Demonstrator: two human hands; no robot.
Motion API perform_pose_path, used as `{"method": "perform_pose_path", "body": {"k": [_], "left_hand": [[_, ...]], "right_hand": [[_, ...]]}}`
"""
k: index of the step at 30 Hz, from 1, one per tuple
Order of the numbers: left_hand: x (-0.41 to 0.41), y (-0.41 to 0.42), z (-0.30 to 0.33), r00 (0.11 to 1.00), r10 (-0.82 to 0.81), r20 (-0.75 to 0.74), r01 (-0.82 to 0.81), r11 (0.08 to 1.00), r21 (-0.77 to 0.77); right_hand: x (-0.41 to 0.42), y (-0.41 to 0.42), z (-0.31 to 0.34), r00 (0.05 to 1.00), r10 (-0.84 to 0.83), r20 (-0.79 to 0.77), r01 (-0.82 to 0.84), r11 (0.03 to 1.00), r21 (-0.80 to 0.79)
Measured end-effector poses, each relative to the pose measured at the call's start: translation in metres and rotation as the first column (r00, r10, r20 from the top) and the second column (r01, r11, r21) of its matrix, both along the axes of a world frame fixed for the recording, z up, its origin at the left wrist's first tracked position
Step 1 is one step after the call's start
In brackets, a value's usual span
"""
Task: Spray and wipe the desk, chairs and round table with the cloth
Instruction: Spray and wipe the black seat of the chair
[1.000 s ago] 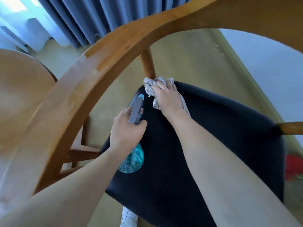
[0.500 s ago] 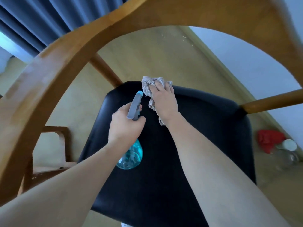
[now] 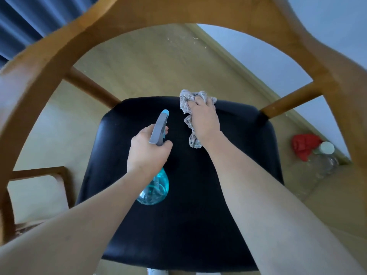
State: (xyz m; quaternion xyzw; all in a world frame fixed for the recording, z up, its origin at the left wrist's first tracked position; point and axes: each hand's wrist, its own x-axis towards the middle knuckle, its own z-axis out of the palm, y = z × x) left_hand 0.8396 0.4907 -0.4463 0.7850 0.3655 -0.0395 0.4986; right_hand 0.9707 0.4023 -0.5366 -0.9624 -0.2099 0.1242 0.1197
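The left hand [image 3: 148,150] hides the spray bottle [image 3: 155,187] neck; the chair's wooden back [image 3: 178,10] is edge-cropped and blurred.

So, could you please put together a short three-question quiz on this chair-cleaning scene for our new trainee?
1. True or false: the right hand presses the grey cloth on the black seat.
2. What does the left hand grip?
A. spray bottle
B. red cloth
C. chair frame
3. Fill in: the red cloth lies on the ___.

Key: 1 true; 2 A; 3 floor.
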Motion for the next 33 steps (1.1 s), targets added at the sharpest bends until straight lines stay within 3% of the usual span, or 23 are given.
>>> {"method": "perform_pose_path", "body": {"k": [15,22,33], "left_hand": [[-0.006,-0.039,0.008,0.995,-0.099,0.015,0.099,0.995,-0.008],[-0.018,-0.057,0.009,0.990,-0.137,0.025,0.138,0.990,-0.014],[-0.065,-0.051,0.013,0.973,-0.231,-0.028,0.232,0.972,0.040]], "right_hand": [[-0.001,-0.134,0.000,0.961,-0.268,0.060,0.274,0.952,-0.133],[-0.033,-0.170,-0.010,0.917,-0.399,0.018,0.399,0.912,-0.092],[-0.094,-0.186,-0.015,0.894,-0.448,-0.005,0.447,0.892,-0.071]]}}
